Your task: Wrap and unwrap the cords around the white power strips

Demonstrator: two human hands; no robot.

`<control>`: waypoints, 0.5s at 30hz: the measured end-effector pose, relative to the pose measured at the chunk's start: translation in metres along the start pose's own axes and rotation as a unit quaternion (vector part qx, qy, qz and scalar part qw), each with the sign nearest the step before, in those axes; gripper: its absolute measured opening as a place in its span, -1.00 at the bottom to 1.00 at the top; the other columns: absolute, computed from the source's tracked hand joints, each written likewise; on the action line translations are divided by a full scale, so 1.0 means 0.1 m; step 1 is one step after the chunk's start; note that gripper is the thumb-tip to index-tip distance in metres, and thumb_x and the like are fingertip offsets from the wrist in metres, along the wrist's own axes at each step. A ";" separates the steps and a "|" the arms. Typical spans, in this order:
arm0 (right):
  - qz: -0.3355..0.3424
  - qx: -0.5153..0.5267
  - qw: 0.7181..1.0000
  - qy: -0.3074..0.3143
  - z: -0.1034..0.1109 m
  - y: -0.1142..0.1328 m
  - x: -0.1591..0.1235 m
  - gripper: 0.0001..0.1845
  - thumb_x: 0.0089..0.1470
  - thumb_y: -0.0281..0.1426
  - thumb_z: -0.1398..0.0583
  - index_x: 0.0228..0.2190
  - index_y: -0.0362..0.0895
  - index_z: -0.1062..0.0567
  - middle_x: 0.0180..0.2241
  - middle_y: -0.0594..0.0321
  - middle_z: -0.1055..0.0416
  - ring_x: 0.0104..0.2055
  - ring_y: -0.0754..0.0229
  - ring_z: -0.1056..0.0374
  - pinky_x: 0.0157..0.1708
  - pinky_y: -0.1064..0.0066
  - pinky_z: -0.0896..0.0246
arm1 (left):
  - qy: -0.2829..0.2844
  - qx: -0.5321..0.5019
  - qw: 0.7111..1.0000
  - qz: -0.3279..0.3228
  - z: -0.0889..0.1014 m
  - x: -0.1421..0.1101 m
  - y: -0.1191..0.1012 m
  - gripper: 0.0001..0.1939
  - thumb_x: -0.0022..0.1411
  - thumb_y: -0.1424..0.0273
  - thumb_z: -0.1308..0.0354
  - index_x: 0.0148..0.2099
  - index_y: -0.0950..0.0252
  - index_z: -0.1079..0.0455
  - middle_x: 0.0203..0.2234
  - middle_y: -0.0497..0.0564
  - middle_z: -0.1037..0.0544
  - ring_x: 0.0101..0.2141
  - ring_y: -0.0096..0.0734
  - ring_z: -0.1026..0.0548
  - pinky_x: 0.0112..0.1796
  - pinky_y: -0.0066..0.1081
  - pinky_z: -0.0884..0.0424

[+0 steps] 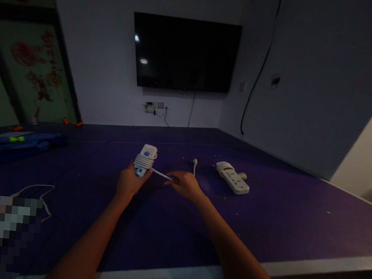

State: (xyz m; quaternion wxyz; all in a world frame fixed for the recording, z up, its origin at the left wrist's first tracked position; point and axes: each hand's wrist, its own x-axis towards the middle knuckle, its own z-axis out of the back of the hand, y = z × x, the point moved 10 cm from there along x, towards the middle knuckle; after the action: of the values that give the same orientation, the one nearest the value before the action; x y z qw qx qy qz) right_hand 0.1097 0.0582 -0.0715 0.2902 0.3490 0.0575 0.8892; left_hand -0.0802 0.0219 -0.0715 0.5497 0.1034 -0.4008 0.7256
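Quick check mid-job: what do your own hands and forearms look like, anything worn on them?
The left hand and right hand are both ungloved. No sleeve, watch or bracelet shows on the left forearm or right forearm. The picture is too dim to rule out a thin ring.

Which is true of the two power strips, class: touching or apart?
Apart. The head view plainly shows purple surface between the held strip and the strip at right.

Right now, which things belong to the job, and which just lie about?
Job:
- White rectangular power strip, left hand
- Its white wound cord, right hand
- White plug, probably
- Second white cord-wrapped strip, probably

Lying about:
- Blue fabric bundle
- Thin white cable
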 end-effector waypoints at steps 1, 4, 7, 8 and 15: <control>-0.003 0.013 1.000 -0.005 0.00 -0.01 0.01 -0.73 0.03 -0.22 -0.19 -0.27 -0.11 -0.51 -0.37 0.23 -0.50 -0.35 0.26 -0.39 -0.37 0.51 -0.14 | -0.005 0.002 1.000 0.004 0.03 0.02 0.04 -0.35 -0.01 -0.02 -0.09 -0.02 0.39 -0.33 -0.29 0.26 -0.55 -0.27 -0.14 -0.52 -0.34 -0.39 -0.34; 0.003 0.029 0.998 -0.057 0.11 0.04 0.02 -0.74 0.15 -0.28 -0.08 -0.34 -0.15 -0.51 -0.40 0.21 -0.46 -0.36 0.27 -0.36 -0.36 0.51 -0.12 | 0.019 0.010 1.000 -0.001 0.01 0.03 0.07 -0.39 -0.01 0.01 -0.10 -0.05 0.38 -0.36 -0.33 0.24 -0.56 -0.29 -0.13 -0.52 -0.38 -0.40 -0.33; 0.013 0.007 0.994 -0.112 0.25 0.12 0.00 -0.70 0.19 -0.32 -0.01 -0.33 -0.18 -0.49 -0.41 0.17 -0.43 -0.33 0.24 -0.34 -0.33 0.49 -0.13 | 0.087 0.004 0.995 -0.040 -0.15 -0.04 -0.08 -0.41 -0.05 0.02 -0.14 -0.06 0.34 -0.37 -0.33 0.21 -0.56 -0.30 -0.15 -0.53 -0.39 -0.43 -0.32; 0.016 -0.005 0.992 -0.123 0.28 0.14 -0.01 -0.69 0.20 -0.31 0.00 -0.33 -0.18 -0.49 -0.41 0.16 -0.43 -0.33 0.24 -0.34 -0.33 0.49 -0.13 | 0.111 0.002 0.992 -0.057 -0.22 -0.08 -0.16 -0.41 -0.07 0.03 -0.16 -0.07 0.32 -0.38 -0.32 0.20 -0.56 -0.30 -0.16 -0.53 -0.39 -0.43 -0.31; 0.045 -0.057 0.981 -0.182 0.44 0.13 -0.06 -0.70 0.18 -0.29 -0.03 -0.42 -0.15 -0.48 -0.46 0.18 -0.41 -0.40 0.24 -0.31 -0.37 0.47 -0.11 | 0.276 0.025 0.949 -0.151 -0.52 -0.41 -0.62 -0.34 -0.14 0.01 -0.19 -0.01 0.25 -0.34 -0.24 0.15 -0.55 -0.26 -0.17 -0.52 -0.36 -0.43 -0.31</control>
State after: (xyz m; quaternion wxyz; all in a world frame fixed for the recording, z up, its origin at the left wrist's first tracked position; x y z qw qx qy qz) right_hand 0.1352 0.0395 -0.0380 0.2748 0.4900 -0.0623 0.8249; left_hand 0.0054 0.0332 -0.1008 0.7393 -0.0278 -0.1954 0.6438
